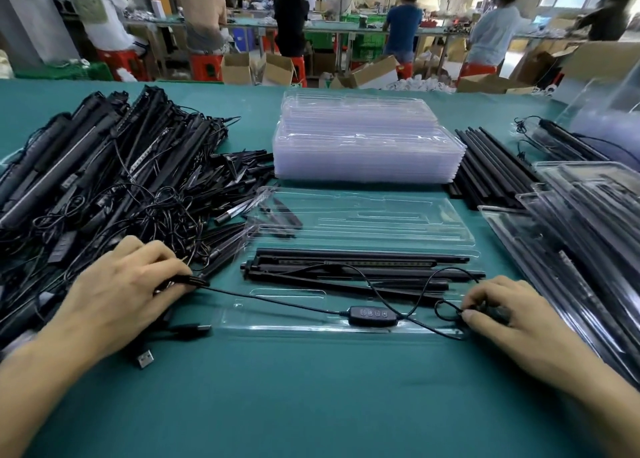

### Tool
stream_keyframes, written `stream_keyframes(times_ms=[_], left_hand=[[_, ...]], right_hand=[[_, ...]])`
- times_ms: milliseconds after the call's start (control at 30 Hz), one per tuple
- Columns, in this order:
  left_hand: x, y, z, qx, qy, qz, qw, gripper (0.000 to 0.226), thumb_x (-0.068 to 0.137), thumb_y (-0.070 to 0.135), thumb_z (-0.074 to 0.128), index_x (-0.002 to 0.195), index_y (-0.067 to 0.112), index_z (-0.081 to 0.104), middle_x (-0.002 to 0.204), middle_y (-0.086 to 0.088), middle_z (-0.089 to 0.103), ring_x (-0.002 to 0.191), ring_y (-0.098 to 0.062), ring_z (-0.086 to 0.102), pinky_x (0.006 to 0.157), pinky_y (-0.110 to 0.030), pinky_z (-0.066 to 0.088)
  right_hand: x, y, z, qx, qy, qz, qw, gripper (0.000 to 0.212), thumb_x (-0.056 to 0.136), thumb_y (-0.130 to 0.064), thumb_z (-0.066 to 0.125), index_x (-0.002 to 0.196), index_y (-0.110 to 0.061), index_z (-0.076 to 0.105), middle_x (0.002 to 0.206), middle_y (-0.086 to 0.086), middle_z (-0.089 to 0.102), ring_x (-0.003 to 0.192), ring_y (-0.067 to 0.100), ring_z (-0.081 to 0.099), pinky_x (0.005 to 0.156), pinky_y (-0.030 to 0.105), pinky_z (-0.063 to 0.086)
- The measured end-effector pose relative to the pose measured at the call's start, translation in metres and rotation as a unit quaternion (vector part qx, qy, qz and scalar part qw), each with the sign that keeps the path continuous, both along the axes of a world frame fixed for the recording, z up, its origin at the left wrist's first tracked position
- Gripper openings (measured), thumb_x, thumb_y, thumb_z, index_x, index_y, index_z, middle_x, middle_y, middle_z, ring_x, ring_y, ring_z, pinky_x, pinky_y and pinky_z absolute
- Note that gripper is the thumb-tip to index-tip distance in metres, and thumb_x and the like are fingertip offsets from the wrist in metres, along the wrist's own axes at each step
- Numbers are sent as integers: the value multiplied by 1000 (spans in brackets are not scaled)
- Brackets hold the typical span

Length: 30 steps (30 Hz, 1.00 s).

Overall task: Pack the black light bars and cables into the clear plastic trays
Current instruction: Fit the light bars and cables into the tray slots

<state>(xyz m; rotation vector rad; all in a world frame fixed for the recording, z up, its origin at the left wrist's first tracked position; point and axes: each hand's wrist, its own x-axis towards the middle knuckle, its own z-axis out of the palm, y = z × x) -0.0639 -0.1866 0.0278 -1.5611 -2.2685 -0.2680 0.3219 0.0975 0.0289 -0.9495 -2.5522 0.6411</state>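
Observation:
A clear plastic tray [363,215] lies open on the green table in front of me. Black light bars [356,267] lie along its near half. A black cable [277,302] with an inline button controller [373,315] runs across the tray's front edge. My left hand [117,295] pinches one end of that cable at the tray's left side. My right hand [519,322] grips the looped other end of the cable at the tray's right corner.
A big tangled heap of black bars and cables [114,180] fills the left. A stack of empty clear trays [367,146] stands behind. Loose black bars [491,167] lie to its right, packed trays [588,222] at the far right. A USB plug [144,358] lies near my left wrist.

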Motion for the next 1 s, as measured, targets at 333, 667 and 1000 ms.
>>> stream_keyframes(times_ms=[333,667,1000], left_hand=[[-72,-41,-18,14,-34,-3,999,23,82,34,75,100,42,64,99,28,49,86,-11,46,64,-40,47],[-28,-3,-7,6,13,46,999,26,70,-7,71,84,15,75,84,-1,64,74,-30,58,62,-49,56],[9,19,9,30,41,1,999,39,83,31,44,106,16,73,97,-2,67,86,-29,61,71,-44,46]], right_hand=[[0,5,-3,11,-2,-8,1000,25,78,-11,78,71,-31,63,77,-11,61,84,3,50,74,13,36],[2,12,6,-5,-48,-38,998,26,78,-12,77,64,-28,62,62,-12,63,65,8,57,59,20,42],[-5,1,4,49,-47,-37,997,23,73,-17,79,65,-32,63,74,-24,64,71,6,57,65,34,46]])
